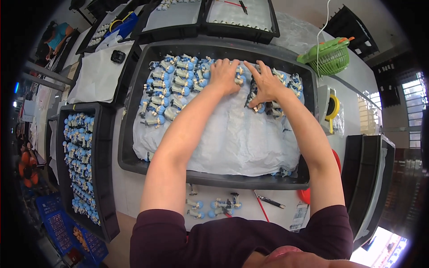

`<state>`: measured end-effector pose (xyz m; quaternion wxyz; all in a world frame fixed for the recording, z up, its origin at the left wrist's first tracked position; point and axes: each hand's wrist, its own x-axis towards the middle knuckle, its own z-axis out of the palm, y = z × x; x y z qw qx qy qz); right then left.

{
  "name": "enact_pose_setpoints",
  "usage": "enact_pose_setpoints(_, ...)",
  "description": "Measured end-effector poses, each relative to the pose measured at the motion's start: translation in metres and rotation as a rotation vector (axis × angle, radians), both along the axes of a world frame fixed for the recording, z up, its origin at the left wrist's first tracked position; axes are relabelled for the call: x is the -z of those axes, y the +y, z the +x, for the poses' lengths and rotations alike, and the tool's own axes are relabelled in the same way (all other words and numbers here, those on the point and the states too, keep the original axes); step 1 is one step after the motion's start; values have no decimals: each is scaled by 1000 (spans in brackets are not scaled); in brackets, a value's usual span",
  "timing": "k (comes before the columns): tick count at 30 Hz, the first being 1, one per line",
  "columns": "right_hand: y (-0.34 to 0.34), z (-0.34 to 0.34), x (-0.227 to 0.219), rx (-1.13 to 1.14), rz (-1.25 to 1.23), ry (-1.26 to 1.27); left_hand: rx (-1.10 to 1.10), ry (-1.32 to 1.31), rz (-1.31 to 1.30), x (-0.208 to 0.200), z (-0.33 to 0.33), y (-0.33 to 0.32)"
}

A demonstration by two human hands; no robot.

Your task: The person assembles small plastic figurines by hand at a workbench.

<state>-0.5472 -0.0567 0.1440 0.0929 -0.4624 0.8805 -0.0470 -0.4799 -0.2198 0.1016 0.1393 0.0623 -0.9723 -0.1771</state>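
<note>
A large black tray (pixel 214 179) lined with white paper (pixel 223 134) holds rows of small figurines with light-blue heads. My left hand (pixel 225 75) rests palm down at the far middle of the tray, its fingers spread over the end of the left group of figurines (pixel 182 76). To its right, my right hand (pixel 267 84) is also spread, thumb apart from the fingers, touching the right group of figurines (pixel 277 109). Figurines under both palms are partly hidden. Bare paper lies between the two groups and along the near half.
Several loose figurines (pixel 223 206), a red stick (pixel 262 207) and a black pen-like tool (pixel 271 202) lie on the table before me. A narrow black tray (pixel 100 178) full of figurines stands left. Beyond the tray's far right corner is a green fan (pixel 328 57); yellow tape (pixel 333 107) lies right.
</note>
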Motion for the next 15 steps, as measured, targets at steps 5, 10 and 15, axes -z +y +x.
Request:
enact_pose_setpoints(5, -1, -4, 6, 4, 141, 54, -121, 225, 327, -7, 19, -21)
enact_pose_setpoints(10, -4, -14, 2, -43, 115, -34, -235, 107, 1240, -22, 50, -26)
enact_pose_setpoints(15, 2, -8, 8, -120, 72, 68, -192, -154, 1822, -32, 82, -2)
